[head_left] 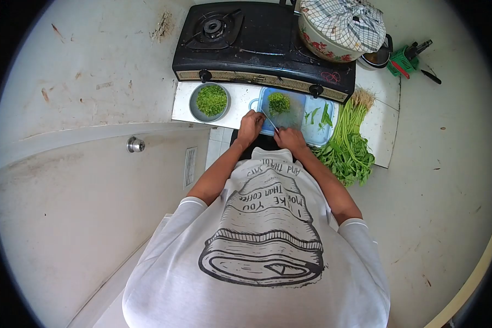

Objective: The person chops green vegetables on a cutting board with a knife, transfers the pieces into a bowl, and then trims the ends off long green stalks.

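My right hand (291, 140) is closed around the handle of a knife (269, 121), its blade pointing up and left over a blue cutting board (296, 100). My left hand (250, 127) is at the board's left edge with its fingers curled, close by the blade's tip. Whether those fingers pinch the blade or something small is hidden. A small heap of chopped greens (279, 102) lies on the board, beyond the knife. To the left stands a grey bowl (192, 107) filled with finely chopped greens (211, 100).
A leafy bunch of greens with roots (351, 131) lies on the counter to the right. Cut leaves (325, 116) rest on a light blue tray (315, 131). Behind are a black gas stove (262, 33), a cloth-covered floral pot (325, 48) and a green basket of utensils (402, 61).
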### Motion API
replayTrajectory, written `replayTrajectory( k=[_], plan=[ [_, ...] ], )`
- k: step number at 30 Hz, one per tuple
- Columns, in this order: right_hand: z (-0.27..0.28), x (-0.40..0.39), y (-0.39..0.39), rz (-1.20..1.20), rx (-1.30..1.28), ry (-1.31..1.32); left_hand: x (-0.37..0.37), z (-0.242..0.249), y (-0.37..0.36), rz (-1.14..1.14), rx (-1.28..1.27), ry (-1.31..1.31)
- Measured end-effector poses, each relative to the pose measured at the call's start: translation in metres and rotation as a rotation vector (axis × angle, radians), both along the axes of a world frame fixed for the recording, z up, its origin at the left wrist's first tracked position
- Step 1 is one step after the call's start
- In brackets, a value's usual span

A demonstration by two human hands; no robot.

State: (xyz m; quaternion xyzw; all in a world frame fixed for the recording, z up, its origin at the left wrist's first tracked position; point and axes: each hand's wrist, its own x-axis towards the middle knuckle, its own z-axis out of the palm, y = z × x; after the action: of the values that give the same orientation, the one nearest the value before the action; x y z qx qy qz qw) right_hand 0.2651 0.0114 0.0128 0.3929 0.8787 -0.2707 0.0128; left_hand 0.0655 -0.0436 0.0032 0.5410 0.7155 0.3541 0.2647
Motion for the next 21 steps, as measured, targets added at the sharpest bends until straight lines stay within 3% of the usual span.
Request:
replayTrajectory(
  k=[21],
  plan=[
    [0.005,-0.007,0.003,0.048,-0.023,-0.084,-0.002,0.007,-0.006,-0.011,-0.018,0.026]
  ],
)
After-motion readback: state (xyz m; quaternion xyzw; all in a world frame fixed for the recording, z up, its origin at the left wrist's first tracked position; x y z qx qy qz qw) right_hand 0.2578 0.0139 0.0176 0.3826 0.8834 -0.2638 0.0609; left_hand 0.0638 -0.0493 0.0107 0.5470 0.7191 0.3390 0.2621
